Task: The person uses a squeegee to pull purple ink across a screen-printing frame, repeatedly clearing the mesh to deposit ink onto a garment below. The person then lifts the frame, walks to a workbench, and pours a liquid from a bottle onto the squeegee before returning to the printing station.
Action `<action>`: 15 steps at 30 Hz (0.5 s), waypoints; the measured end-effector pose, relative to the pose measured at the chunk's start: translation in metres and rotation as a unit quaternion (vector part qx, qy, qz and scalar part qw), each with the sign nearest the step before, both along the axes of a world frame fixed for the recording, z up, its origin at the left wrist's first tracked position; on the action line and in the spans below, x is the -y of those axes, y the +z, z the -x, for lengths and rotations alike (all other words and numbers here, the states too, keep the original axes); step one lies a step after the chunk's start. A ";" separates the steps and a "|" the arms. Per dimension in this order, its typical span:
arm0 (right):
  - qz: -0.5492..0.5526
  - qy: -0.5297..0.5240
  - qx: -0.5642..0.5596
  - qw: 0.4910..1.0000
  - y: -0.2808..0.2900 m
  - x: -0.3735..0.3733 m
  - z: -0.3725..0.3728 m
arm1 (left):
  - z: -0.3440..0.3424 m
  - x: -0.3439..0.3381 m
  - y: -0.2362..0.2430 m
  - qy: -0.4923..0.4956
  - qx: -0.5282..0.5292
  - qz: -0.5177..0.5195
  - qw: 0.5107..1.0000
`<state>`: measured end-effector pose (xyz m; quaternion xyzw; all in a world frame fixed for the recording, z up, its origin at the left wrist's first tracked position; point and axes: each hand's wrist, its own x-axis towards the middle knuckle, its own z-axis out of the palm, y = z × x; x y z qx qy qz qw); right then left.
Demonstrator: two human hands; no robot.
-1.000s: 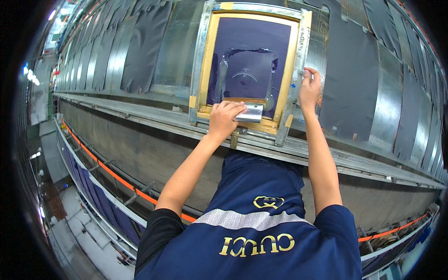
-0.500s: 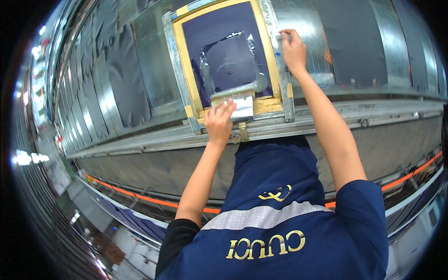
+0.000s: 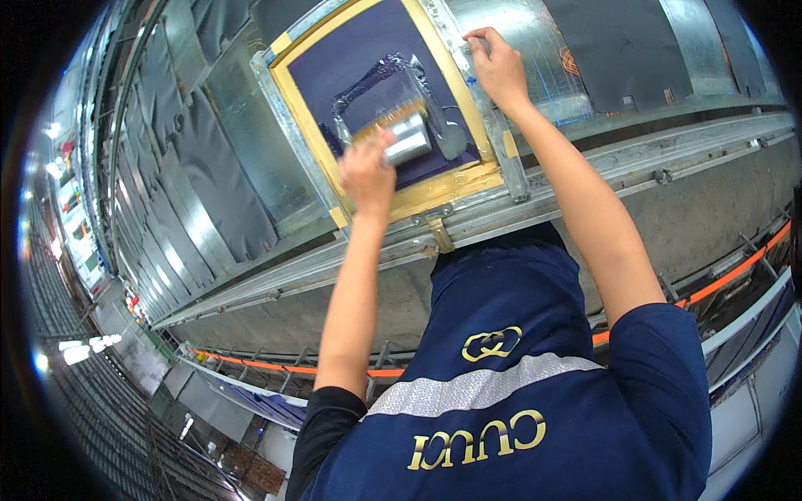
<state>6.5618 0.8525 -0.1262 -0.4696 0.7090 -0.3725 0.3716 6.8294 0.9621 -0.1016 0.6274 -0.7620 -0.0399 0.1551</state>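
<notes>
My left hand, slightly blurred, grips a squeegee with a silver body and amber blade, tilted across the lower middle of a dark purple screen. Clear glossy ink forms a smeared outline on the mesh, under and above the blade. The screen has a yellow inner border inside a metal frame with tape patches. My right hand pinches the frame's upper right edge, its fingertips on the outer bar.
A long bed of metal plates and dark sheets runs to both sides. A metal rail lines the near edge, with an orange strip below. My body in a navy top fills the lower middle. Lights glow at far left.
My left hand has pushed the squeegee from the screen's bottom border up onto the mesh. The view has shifted and turned, so the frame sits higher, further left and more tilted.
</notes>
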 end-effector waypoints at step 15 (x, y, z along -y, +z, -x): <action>0.054 0.002 0.017 0.998 -0.007 0.002 0.000 | -0.001 0.073 0.020 0.046 0.008 -0.029 0.999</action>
